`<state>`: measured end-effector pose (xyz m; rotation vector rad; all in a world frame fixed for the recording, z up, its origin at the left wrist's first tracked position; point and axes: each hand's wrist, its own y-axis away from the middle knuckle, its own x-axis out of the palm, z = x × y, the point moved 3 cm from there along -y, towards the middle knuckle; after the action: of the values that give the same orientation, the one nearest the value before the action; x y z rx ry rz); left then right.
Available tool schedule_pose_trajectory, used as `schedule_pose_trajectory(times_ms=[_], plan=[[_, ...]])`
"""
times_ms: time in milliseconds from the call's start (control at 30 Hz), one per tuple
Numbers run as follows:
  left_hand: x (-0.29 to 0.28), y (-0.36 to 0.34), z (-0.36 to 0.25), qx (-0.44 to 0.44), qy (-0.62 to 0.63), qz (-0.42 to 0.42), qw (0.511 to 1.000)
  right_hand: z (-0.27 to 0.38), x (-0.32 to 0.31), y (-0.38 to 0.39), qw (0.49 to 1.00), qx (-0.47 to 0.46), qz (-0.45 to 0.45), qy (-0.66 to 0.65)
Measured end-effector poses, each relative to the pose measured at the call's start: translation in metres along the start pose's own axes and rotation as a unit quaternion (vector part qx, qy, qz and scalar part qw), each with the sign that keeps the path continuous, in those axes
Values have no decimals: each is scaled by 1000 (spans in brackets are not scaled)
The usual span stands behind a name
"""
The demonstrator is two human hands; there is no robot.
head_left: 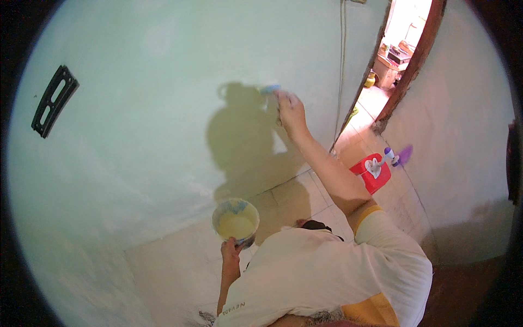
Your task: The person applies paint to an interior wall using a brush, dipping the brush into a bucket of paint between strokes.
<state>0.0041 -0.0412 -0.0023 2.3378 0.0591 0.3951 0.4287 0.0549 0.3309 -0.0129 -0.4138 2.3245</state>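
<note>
My right hand (pixel 290 111) is raised against the pale green wall (pixel 147 109), its fingers closed on a paintbrush (pixel 270 89) with light blue on it, held at the wall's surface beside my shadow. Low in the middle, my left hand (pixel 231 248) grips a small bucket (pixel 236 218) from its near side; pale yellowish paint lies inside, with bluish smears round the inner wall.
A black slotted fitting (pixel 54 101) is on the left wall. At right, a doorway with brown frame (pixel 414 65) opens onto a bright area. A red container (pixel 370 180) and purple brush (pixel 404 155) stand on the tiled floor (pixel 169 256). Cables (pixel 342 49) run down the wall.
</note>
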Motion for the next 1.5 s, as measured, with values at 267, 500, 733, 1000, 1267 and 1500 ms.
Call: schedule_pose_trajectory(times_ms=[267,500,733,1000,1267,1500], plan=[[10,11,-8,8,-3,50,999,38,16,9,990,-104,27,-91],[2,-11,1,27,-66,89,994,-186,-41,83,987,108,3,-117],[21,17,-11,-8,-66,31,997,-259,-147,80,959,244,-96,108],[49,23,-11,-30,-74,43,996,-221,-193,-33,978,183,-98,34],[58,15,6,59,-171,156,971,-64,-190,-29,988,19,-59,-138],[114,44,-5,-26,-37,31,999,-260,-218,6,979,185,-80,8]])
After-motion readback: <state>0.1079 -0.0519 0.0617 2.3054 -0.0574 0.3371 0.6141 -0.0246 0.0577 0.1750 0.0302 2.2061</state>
